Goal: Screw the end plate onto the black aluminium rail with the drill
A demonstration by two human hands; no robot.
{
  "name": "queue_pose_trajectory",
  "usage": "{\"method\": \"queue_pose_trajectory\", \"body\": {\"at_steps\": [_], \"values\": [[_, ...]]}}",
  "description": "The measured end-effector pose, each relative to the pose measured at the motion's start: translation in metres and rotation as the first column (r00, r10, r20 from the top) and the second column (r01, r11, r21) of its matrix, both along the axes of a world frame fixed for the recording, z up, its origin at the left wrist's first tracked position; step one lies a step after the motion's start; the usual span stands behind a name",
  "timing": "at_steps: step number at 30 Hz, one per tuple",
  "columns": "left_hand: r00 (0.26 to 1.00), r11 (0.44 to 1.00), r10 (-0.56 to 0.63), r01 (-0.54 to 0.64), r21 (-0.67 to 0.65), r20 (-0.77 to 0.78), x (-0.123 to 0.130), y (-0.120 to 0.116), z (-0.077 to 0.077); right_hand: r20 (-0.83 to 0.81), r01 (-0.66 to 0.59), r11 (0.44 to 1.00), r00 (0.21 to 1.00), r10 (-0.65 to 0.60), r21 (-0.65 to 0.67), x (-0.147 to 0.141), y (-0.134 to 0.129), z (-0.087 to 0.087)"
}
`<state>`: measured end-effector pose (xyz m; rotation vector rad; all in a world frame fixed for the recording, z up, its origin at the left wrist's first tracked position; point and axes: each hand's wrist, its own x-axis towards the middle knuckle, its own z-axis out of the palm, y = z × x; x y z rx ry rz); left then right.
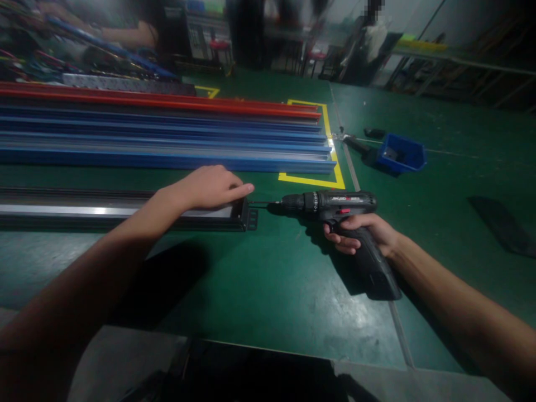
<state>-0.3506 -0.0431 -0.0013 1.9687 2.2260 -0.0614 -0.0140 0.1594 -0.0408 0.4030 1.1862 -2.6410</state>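
Observation:
A long black metal profile [209,224] with a silvery inside lies on the green table, and a small slotted bracket [253,219] sticks out at its right end. My left hand [209,188] wraps over the far side of that end, thumb pointing right. My right hand [364,233] is closed round the handle of a black cordless drill [343,202]. The drill lies level, its long thin bit [266,203] pointing left with the tip at the profile's end. Whether the tip touches a screw cannot be made out.
Blue [209,161] and red [209,103] profiles lie behind, ending within yellow tape [312,182]. A blue bin [402,153] stands at the right, beside a dark tool. Another person's arm [129,36] is at the back left, near wires. A dark flat object [502,223] lies far right.

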Motion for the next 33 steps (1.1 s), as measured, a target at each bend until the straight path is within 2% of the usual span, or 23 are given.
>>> {"method": "queue_pose_trajectory", "body": {"at_steps": [10, 33], "values": [[0.999, 1.0, 0.003, -0.003, 0.004, 0.033, -0.0012, 0.0006, -0.0013, -0.007, 0.006, 1.0, 1.0, -0.006, -0.01, -0.0003, -0.0003, -0.0002], [1.0, 1.0, 0.005, -0.005, 0.001, -0.001, -0.0008, 0.0005, -0.0011, 0.005, 0.009, 1.0, 1.0, -0.009, 0.009, 0.0, -0.0016, 0.0012]]}}
